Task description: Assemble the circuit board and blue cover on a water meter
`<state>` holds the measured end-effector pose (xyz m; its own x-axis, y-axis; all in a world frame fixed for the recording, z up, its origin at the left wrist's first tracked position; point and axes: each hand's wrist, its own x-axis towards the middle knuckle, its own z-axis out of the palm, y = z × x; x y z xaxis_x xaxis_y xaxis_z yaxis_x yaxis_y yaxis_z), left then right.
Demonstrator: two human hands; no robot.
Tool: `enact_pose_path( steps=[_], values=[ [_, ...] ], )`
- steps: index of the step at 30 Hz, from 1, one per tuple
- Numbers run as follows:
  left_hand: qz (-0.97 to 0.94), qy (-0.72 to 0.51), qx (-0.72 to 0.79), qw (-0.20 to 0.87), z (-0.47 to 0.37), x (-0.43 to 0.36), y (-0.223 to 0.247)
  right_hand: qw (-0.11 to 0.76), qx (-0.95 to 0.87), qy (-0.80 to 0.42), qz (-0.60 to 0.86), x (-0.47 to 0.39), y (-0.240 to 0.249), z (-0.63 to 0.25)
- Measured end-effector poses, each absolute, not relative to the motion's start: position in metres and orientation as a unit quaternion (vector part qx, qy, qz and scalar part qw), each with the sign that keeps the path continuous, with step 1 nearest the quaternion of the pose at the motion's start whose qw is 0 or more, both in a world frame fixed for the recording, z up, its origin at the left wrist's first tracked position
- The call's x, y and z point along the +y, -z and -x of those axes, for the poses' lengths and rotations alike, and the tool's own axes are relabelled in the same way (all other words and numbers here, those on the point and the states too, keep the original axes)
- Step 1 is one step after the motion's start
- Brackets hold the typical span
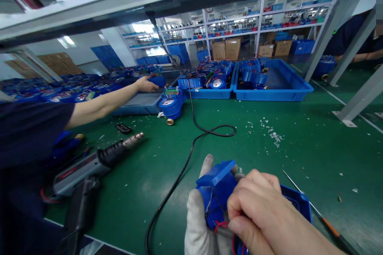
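At about six o'clock, low in the view, the left hand [199,223], in a white glove, cups a blue plastic housing [217,191] from below and behind, its fingers curled round the part. The bare right hand [257,207] lies over the housing's right side, fingers closed and pinching at the thin red and black wires [220,225] that spill from it. Just beside the hands, toward four o'clock, a slim screwdriver [314,207] with an orange handle lies on the green bench [299,147]. At eight o'clock rests a heat gun [95,163], and a black cable [191,143] loops up the middle. At eleven o'clock a co-worker's arm [104,103] reaches to a blue meter [172,103]; blue trays [269,83] stand at twelve and one o'clock.
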<state>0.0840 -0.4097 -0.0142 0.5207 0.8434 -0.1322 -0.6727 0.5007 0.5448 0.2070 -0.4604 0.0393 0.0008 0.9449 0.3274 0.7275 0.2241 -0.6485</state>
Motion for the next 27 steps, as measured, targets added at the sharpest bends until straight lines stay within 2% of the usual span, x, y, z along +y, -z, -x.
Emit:
enact_pose_path(
  steps=[3, 7, 10, 16, 27],
  values=[
    [-0.215, -0.447, 0.194, 0.846, -0.084, -0.412, 0.014, 0.336, -0.701, -0.046, 0.627, -0.454, -0.051, -0.205],
    [-0.218, -0.435, 0.194, 0.852, -0.085, -0.415, 0.01, 0.333, -0.701, -0.03, 0.63, -0.454, -0.056, -0.208],
    [-0.222, -0.43, 0.195, 0.853, -0.085, -0.416, 0.006, 0.336, -0.699, -0.073, 0.627, -0.462, -0.049, -0.215],
    [-0.264, -0.432, 0.189, 0.842, -0.073, -0.416, 0.0, 0.352, -0.69, -0.24, 0.585, -0.471, -0.043, -0.228],
    [-0.256, -0.397, 0.155, 0.868, -0.074, -0.413, -0.005, 0.381, -0.68, -0.278, 0.562, -0.458, -0.036, -0.22]
  ],
)
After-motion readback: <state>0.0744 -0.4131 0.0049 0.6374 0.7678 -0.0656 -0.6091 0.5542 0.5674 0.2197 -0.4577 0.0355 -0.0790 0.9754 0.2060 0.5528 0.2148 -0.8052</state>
